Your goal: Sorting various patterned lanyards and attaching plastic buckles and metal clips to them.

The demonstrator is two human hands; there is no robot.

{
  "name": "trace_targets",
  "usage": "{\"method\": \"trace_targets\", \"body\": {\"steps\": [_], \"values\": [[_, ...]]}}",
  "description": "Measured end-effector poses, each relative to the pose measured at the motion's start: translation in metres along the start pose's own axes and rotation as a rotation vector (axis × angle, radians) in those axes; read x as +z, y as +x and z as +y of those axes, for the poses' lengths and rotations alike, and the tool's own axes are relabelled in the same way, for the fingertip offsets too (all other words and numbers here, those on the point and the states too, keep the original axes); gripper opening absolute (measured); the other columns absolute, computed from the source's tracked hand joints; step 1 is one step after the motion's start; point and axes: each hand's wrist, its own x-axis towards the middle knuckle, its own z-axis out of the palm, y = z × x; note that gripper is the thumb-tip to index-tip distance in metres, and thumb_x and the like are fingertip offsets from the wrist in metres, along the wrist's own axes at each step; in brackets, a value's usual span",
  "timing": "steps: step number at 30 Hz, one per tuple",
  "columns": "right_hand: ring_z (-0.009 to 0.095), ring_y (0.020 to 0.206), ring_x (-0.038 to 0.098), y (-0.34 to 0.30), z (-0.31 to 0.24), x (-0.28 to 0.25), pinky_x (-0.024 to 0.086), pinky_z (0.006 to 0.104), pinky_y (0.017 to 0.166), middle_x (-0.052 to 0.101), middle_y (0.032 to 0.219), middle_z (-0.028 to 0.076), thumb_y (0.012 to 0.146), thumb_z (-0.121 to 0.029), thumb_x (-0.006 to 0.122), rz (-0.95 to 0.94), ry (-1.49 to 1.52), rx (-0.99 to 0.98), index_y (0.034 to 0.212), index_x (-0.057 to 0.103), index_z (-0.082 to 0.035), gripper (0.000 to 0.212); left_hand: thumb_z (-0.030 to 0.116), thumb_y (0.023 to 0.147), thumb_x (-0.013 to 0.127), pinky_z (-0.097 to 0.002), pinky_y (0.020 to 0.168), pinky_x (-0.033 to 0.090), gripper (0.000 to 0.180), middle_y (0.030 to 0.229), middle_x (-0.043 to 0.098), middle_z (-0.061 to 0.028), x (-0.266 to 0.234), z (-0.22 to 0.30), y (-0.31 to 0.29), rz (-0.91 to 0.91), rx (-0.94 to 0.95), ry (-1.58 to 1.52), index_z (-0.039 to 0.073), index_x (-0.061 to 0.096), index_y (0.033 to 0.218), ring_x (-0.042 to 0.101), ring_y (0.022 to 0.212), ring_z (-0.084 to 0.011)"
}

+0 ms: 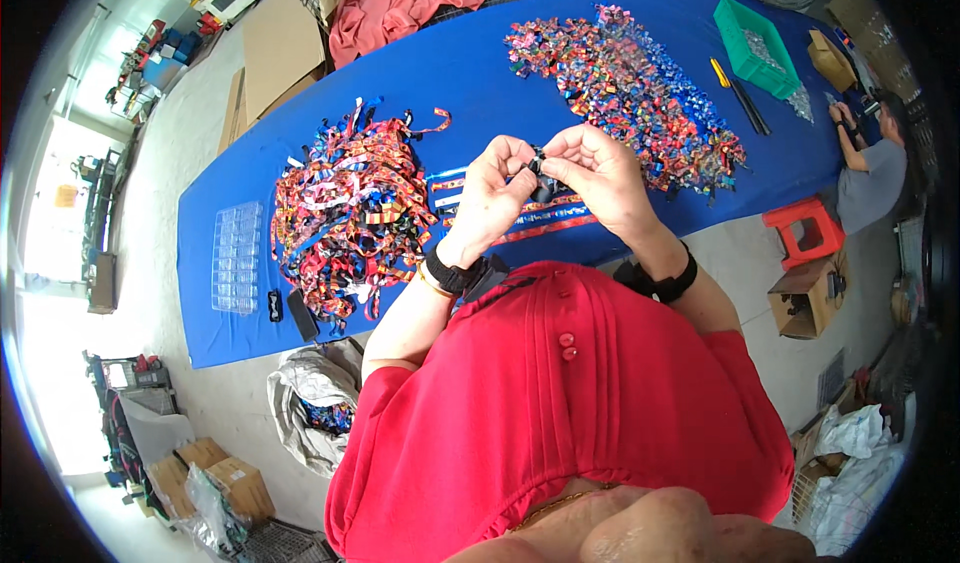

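My left hand (492,195) and my right hand (603,175) meet over the near middle of the blue table. Both pinch a small black fitting (541,168) between thumbs and fingertips; the fingers hide part of it, and its exact kind does not show. Beneath the hands, several patterned straps (545,227) lie side by side, partly covered by my wrists. Left of them is a big heap of long, printed straps (350,203) in red, orange, pink and blue. Beyond my right hand spreads a wide pile of small, colourful strap pieces (640,83).
A clear plastic compartment tray (236,259) and a dark phone-like slab (302,315) lie at the table's left. At the far right are a green crate (750,51) and a yellow-handled tool (720,73). Another person (872,178) works near a red stool (804,233).
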Motion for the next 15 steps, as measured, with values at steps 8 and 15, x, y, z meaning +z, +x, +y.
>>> {"method": "trace_targets", "body": {"steps": [8,15], "values": [[0.009,0.076,0.060,0.018,0.007,-0.025,0.050,0.0223,0.069,0.063,0.084,0.006,0.082,0.002,0.063,-0.097,0.072,0.051,0.095,0.057,0.001,0.014,-0.003,0.088,0.050,-0.0213,0.065,0.046,0.010,0.077,0.062,-0.0053,0.010,0.006,0.015,0.007,-0.085,0.128,-0.001,0.049,0.098,0.059,0.071,-0.0084],[0.010,0.079,0.060,0.035,0.010,-0.042,0.050,0.0230,0.071,0.062,0.086,0.006,0.080,-0.001,0.066,-0.118,0.074,0.082,0.097,0.057,0.001,0.019,-0.001,0.089,0.050,-0.0227,0.068,0.047,0.012,0.083,0.062,-0.0066,0.020,0.006,0.029,0.018,-0.080,0.144,-0.002,0.049,0.101,0.061,0.075,-0.0106]]}}
